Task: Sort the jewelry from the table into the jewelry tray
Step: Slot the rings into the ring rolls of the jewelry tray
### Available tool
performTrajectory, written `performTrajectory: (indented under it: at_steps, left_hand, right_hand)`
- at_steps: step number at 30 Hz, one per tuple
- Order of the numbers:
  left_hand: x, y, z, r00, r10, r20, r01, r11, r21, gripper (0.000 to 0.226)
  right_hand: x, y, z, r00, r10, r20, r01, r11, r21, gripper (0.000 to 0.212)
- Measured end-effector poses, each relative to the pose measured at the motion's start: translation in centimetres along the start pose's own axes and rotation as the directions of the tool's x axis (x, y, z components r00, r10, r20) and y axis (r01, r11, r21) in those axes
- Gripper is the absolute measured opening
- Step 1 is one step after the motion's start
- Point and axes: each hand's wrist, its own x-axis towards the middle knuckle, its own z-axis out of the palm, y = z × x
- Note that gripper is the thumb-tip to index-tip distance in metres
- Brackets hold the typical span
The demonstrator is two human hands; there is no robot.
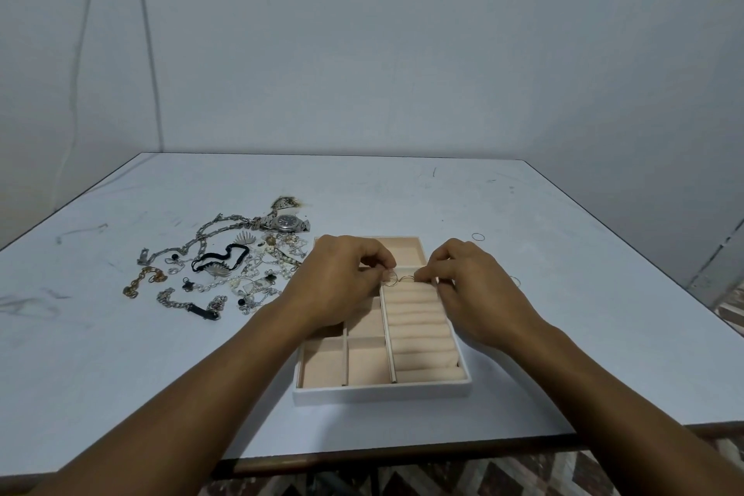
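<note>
We judge the task barely begun. The jewelry tray (382,395), at lower centre of the frame, shows bare compartments. The jewelry pile (225,266), with a wristwatch (288,222) at its top, lies left of centre on the table (523,334). The left hand (342,282) and right hand (471,286) pinch thin rings (396,279), apparently one apiece, at the upper end of the ring rolls (418,330). The tray's long axis runs from bottom to top of the frame, and the rolls lie across it. One loose hoop (478,236) sits to the upper right of the tray.
</note>
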Motion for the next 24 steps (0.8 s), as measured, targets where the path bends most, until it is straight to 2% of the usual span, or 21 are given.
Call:
performTrajectory:
  at_steps: [3, 6, 15, 24]
  left_hand:
    - [-0.1, 0.1, 0.1, 1.0, 0.003, -0.009, -0.003, 1.0, 0.017, 0.008]
    - [-0.2, 0.2, 0.2, 0.999, 0.03, -0.018, -0.028, 0.994, 0.107, 0.008]
    - [-0.7, 0.1, 0.7, 0.979, 0.202, -0.013, -0.187, 0.929, 0.319, 0.014]
    - [-1.2, -0.3, 1.0, 0.95, 0.311, -0.035, -0.279, 0.891, 0.359, 0.023]
  right_hand:
    - [-0.2, 0.1, 0.1, 0.999, 0.016, -0.028, -0.015, 0.999, 0.038, 0.035]
    - [-0.4, 0.4, 0.0, 0.999, 0.025, -0.04, -0.022, 0.998, 0.065, 0.036]
    - [-0.6, 1.1, -0.1, 0.998, 0.041, -0.057, -0.034, 0.993, 0.117, 0.035]
    - [-0.8, 1.4, 0.0, 0.996, 0.044, -0.072, -0.034, 0.99, 0.137, 0.035]
